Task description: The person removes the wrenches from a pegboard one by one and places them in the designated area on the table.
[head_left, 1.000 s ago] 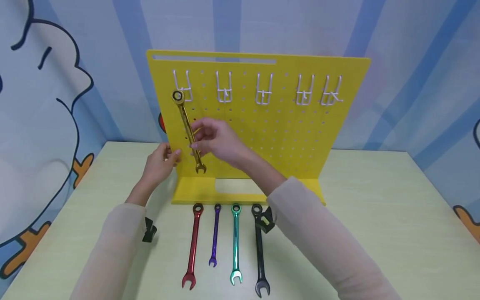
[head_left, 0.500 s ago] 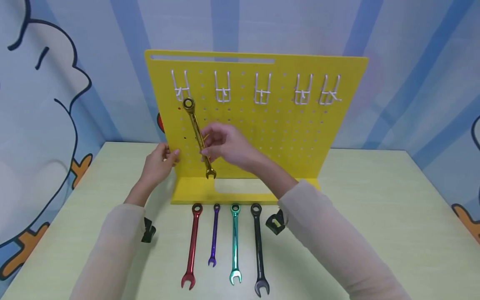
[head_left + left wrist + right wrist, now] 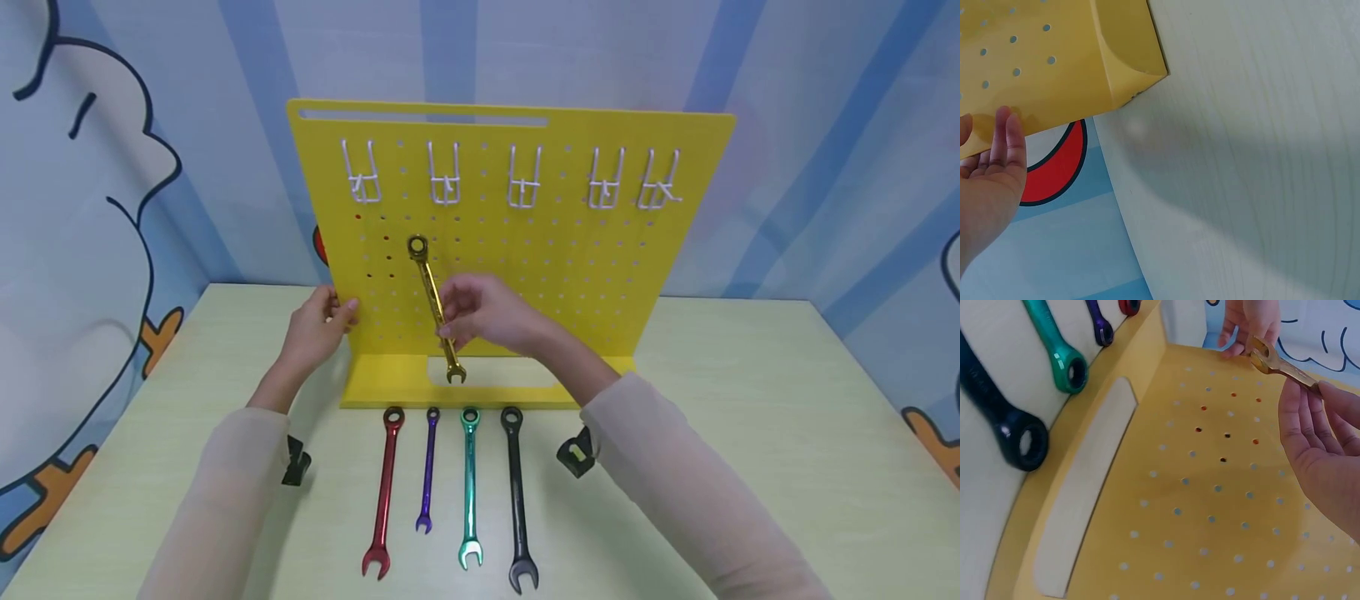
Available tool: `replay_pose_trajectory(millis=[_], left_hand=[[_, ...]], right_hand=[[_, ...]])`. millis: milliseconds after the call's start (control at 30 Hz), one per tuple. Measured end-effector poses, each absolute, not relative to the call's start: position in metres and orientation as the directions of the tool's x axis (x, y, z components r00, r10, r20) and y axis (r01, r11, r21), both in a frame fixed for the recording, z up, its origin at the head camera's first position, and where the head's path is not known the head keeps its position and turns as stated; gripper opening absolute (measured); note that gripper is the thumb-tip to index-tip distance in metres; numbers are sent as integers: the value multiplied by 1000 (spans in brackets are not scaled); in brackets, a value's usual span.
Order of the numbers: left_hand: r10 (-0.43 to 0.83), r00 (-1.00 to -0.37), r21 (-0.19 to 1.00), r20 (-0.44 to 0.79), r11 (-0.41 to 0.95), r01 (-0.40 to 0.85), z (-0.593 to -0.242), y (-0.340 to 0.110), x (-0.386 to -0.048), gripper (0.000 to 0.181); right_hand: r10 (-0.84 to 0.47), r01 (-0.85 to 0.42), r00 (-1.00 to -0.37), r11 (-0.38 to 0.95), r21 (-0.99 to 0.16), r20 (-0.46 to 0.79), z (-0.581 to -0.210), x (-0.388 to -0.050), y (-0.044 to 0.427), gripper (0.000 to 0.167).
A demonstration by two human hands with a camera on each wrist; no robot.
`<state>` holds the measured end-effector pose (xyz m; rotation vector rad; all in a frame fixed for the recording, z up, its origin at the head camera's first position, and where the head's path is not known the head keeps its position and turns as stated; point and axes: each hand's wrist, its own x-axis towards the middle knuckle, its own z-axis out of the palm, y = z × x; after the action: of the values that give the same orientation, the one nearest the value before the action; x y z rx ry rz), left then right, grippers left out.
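In the head view my right hand (image 3: 491, 315) pinches a gold combination wrench (image 3: 432, 296) by its shaft, in front of a yellow pegboard (image 3: 510, 325). The ring end points up and the open end down, slightly tilted. The right wrist view shows the open end of this wrench (image 3: 1264, 357) beyond the thumb and fingers. My left hand (image 3: 315, 327) holds the pegboard's left edge, thumb in front and some fingers hidden behind. Red (image 3: 385, 492), purple (image 3: 428, 471), teal (image 3: 470, 487) and black (image 3: 517, 500) wrenches lie in a row on the table.
Several white wire hooks, such as the leftmost hook (image 3: 363, 177), line the upper pegboard. Its base (image 3: 386, 385) has a cutout and stands on the pale table (image 3: 750, 417). A blue wall with cartoon figures rises behind.
My right hand has moved the gold wrench down and to the right, away from the leftmost hook. My left hand has stayed at the pegboard's edge.
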<state>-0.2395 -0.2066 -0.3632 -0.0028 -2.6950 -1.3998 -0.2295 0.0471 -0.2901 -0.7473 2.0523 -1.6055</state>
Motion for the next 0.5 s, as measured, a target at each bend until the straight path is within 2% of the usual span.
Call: replay_pose_trajectory(millis=[267, 500], left_hand=[[-37, -995, 816, 93, 575, 55, -362, -206, -238, 32], [-35, -996, 824, 86, 564, 51, -362, -206, -238, 32]], right_hand=[[-675, -48, -729, 216, -975, -114, -311, -232, 67, 15], [-664, 47, -701, 321, -946, -260, -326, -231, 87, 15]])
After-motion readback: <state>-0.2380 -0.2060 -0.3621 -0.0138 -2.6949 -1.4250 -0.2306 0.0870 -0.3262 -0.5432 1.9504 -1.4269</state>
